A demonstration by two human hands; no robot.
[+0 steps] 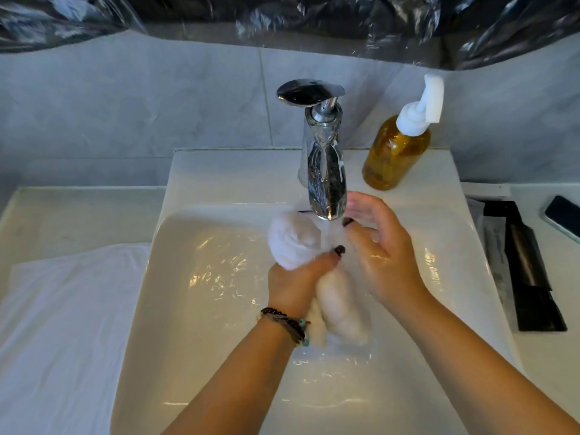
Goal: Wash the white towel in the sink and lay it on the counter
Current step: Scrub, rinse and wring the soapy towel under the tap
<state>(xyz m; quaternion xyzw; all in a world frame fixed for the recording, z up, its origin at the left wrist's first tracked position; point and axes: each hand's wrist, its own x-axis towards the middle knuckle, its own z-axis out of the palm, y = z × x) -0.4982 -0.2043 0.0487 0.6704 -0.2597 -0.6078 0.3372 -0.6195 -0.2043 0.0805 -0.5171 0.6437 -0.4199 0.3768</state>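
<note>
Towel (295,243) was twisted into a rope under the tap (323,171), running from spout toward you. Your left hand (298,277) clenched its middle; your right hand (379,246) hung loose just beside it, grasping nothing.
</note>
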